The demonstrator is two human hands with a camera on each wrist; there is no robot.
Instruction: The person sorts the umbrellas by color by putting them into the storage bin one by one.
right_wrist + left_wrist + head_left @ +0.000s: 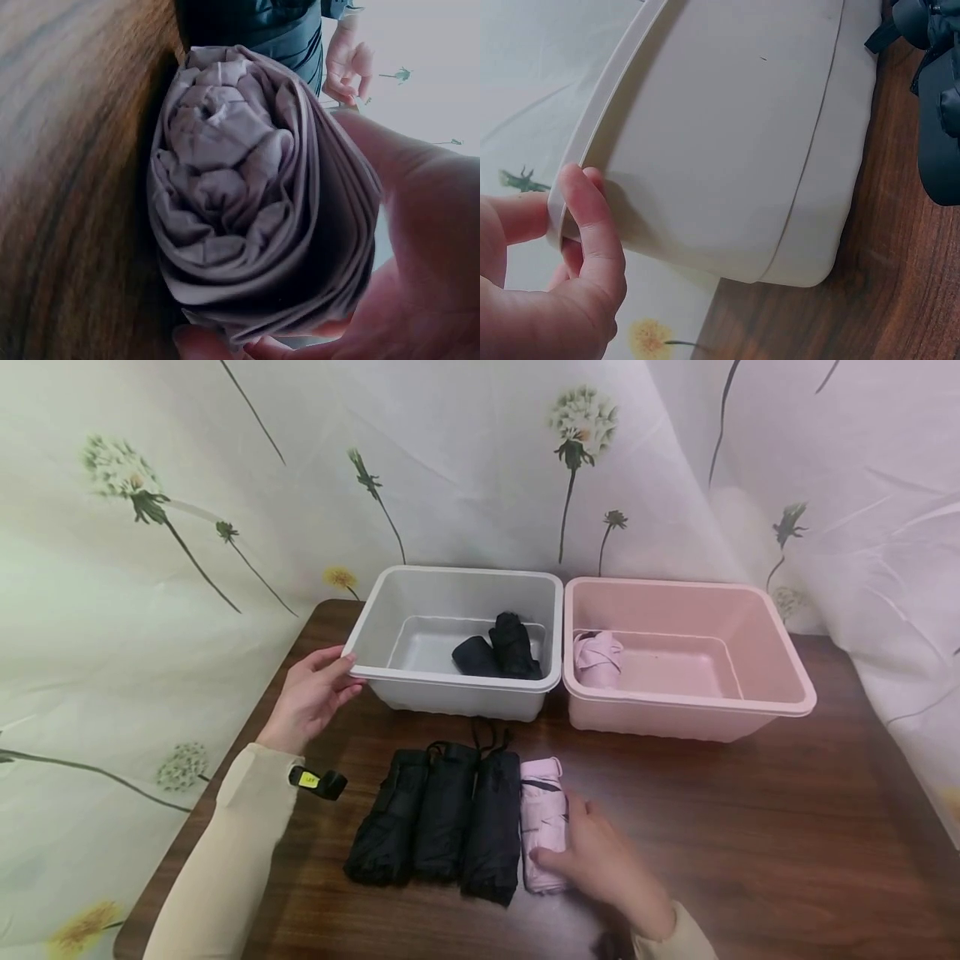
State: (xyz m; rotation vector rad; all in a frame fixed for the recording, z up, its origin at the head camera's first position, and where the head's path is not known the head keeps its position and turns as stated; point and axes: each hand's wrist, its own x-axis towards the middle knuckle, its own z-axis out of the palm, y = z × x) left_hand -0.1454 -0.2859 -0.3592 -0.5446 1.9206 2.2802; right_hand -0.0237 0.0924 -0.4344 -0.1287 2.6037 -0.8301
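Note:
My left hand pinches the rim of a light grey plastic bin at its front left corner. In the left wrist view the thumb and fingers sit on either side of that rim. My right hand grips a pale pink folded umbrella lying on the table, the thumb across its top and the fingers along its right side. The umbrella's bunched fabric end faces the right wrist camera. Close on its left lie three black folded umbrellas, side by side.
Black folded umbrellas lie inside the grey bin. A pink bin stands right beside it, with one pink folded umbrella at its left end. Both stand at the back of the brown wooden table, before a flower-printed cloth.

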